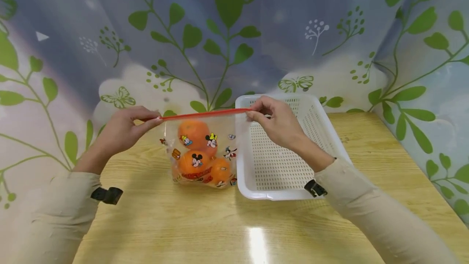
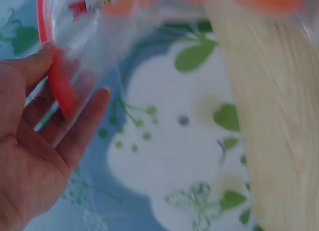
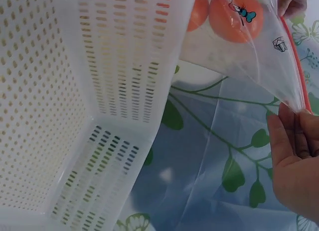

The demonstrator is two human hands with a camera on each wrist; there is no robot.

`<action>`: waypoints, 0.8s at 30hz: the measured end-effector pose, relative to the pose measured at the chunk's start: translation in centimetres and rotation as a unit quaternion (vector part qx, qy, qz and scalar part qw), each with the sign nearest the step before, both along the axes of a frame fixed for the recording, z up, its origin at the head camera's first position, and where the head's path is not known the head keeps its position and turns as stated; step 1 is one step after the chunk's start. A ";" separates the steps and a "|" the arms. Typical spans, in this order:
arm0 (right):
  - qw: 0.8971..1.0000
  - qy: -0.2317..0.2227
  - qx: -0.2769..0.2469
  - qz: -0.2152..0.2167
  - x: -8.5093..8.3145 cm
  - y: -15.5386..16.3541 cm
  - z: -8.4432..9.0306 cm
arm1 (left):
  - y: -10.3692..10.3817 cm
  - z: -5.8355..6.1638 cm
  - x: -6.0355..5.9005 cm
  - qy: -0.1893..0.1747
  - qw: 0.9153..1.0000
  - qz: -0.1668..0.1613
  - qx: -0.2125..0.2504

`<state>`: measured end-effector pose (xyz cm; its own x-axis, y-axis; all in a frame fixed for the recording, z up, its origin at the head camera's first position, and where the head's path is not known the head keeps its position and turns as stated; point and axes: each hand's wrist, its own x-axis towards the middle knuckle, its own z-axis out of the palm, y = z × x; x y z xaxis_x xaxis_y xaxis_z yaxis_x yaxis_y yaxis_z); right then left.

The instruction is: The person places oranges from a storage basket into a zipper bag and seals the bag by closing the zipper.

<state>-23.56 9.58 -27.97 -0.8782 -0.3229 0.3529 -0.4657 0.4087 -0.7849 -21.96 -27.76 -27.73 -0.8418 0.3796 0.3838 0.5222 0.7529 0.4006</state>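
A clear zip bag (image 1: 227,129) printed with cartoon figures stands on the table, its red zip edge (image 1: 205,113) stretched straight across the top. Several orange fruits (image 1: 194,133) lie inside it. My left hand (image 1: 122,129) pinches the left end of the red edge between thumb and fingers; the left wrist view shows that hand (image 2: 45,126) at the bag's corner. At the opposite end my right hand (image 1: 280,123) pinches the other corner, over the basket's left rim. In the right wrist view the right hand (image 3: 299,151) holds the bag's corner by its fingertips.
A white perforated plastic basket (image 1: 245,186) stands right of the bag, close beside it. Both are on a light wooden table (image 1: 183,223). Behind hangs a blue and white cloth (image 1: 271,52) with green leaves. Black straps (image 1: 107,194) circle both sleeved wrists.
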 end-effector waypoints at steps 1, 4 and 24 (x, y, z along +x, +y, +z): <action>1.000 -0.004 0.000 -0.006 -0.1 0.2 -0.1 | -0.5 -0.1 0.2 -0.008 1.000 0.008 0.001; 1.000 -0.009 0.000 -0.017 -0.2 0.6 -0.2 | -1.8 -0.3 0.7 -0.024 0.999 0.026 0.006; 0.992 -0.085 -0.079 0.051 1.7 0.1 1.2 | -4.3 3.0 5.2 -0.058 0.994 0.031 0.089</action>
<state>-21.88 9.72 -26.73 -0.8948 -0.3662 0.2553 -0.3535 0.2320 -0.9062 -16.78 -32.05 -24.70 -0.9039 0.2600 0.3396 0.4194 0.6944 0.5847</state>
